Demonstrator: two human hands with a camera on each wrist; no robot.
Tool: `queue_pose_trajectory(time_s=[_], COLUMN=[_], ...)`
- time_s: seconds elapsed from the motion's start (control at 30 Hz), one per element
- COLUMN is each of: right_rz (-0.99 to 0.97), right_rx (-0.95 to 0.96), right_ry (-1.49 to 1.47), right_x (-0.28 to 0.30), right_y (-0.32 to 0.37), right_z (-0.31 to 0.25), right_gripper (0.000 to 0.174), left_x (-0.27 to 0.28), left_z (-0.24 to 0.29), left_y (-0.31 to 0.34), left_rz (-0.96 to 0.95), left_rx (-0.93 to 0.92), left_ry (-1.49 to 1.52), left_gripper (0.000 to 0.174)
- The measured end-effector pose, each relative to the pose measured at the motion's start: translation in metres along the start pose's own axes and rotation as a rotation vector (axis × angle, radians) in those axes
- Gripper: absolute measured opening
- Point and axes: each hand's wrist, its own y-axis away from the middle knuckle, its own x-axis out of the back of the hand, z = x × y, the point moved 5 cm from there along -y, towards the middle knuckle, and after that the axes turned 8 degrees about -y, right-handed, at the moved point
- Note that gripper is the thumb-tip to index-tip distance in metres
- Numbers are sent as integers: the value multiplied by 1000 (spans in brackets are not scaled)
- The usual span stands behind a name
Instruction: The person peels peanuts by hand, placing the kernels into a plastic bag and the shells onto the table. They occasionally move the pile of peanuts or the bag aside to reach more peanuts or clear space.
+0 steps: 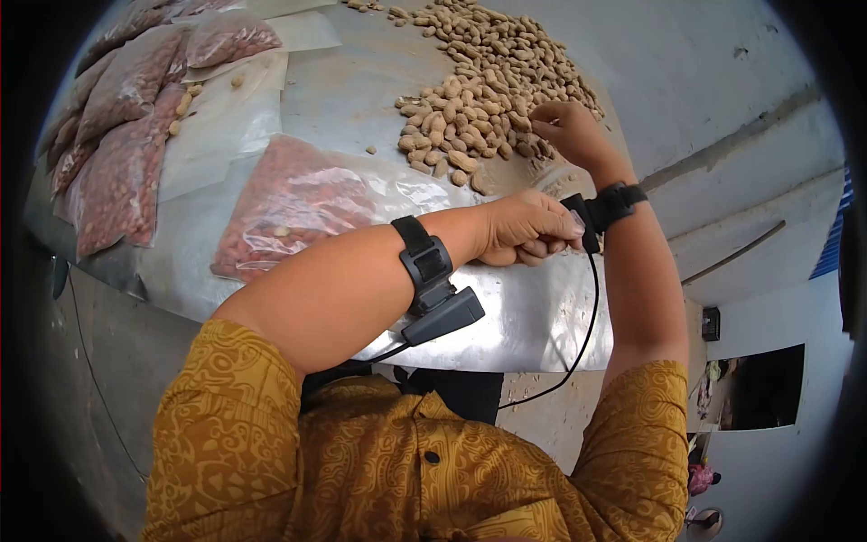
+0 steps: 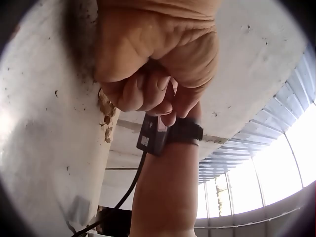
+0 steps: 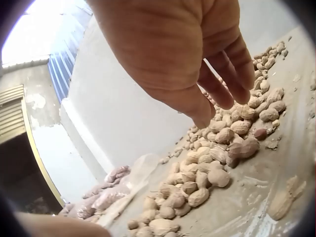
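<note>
My right hand (image 1: 573, 135) hangs just over the near side of a pile of unshelled peanuts (image 1: 456, 117). In the right wrist view its fingers (image 3: 217, 89) point down loosely, apart from the thumb, with peanuts close behind the tips. My left hand (image 1: 528, 226) is held above the table's near edge, palm side hidden from the head camera. From the left wrist view its fingers (image 2: 143, 94) curl in and the thumb meets them; I cannot tell if anything small sits inside. A flat clear bag of red peanut kernels (image 1: 271, 235) lies left of this hand.
Several filled bags of kernels (image 1: 131, 90) are heaped at the far left, beside flat clear bags (image 1: 230, 113) with a few peanuts on them. The metal table (image 1: 352, 72) meets a pale wall (image 1: 695, 81) on the right. A black cable (image 1: 591, 316) hangs from the right wrist camera.
</note>
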Motion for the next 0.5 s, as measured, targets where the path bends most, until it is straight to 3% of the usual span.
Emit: queue_pose_trajectory(time_s=[0.17,0.3,0.4,0.5], right_rz=[142,149,242,247], right_rx=[-7,48,102,-49], right_ry=[119,111,-17,-587], right_x=[-25,-26,-1,23], right_y=[-17,-15,4,31], right_z=[2,3,-12,-10], right_gripper=[18,14,13,16], left_x=[4,8,15,28], left_z=[3,6,8,13], left_y=[-1,-1,-3,0], left_rz=[-66,-64,40,278], left_rx=[-23,-61,-97,-194], left_ry=[94,152,156,223], left_gripper=[16,16,15,16])
